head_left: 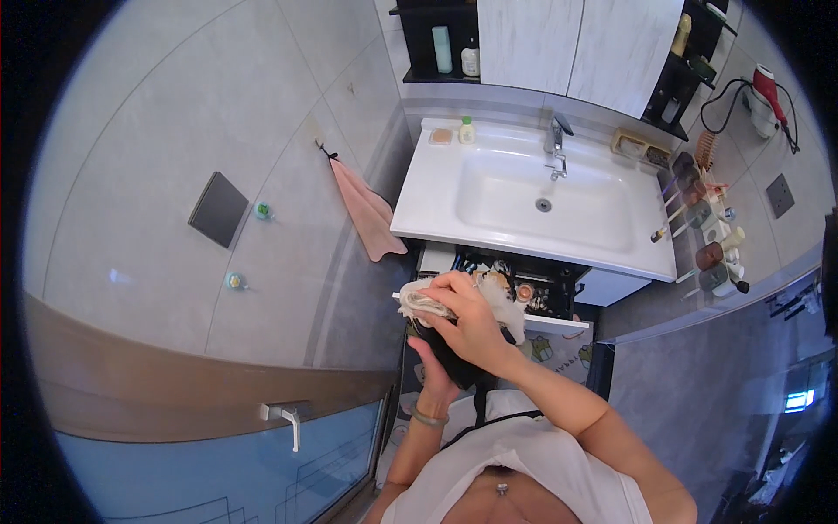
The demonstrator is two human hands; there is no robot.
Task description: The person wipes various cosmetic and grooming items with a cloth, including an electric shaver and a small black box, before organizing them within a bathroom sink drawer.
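Observation:
My right hand [471, 327] grips a bunched cream cloth [421, 302], with fingers and thumb pressed round it. Just below it, my left hand [434, 377] is closed on a soft black bag-like thing [451, 356] from its left side; part of it is hidden behind my right hand. Both hands are close together in front of an open drawer [559, 325] under the sink. Inside the drawer lie several small things, among them a round copper-coloured jar [525, 293]. A pale, sheer cloth [508, 313] shows beyond my right wrist; whether it joins the bunched one I cannot tell.
A white washbasin [467, 201] with a chrome tap [556, 135] is above the drawer. On the left wall hangs a pink towel [362, 205]. Cups and brushes line the right wall by a red hair dryer [766, 92]. A glass door's handle [288, 419] is at lower left.

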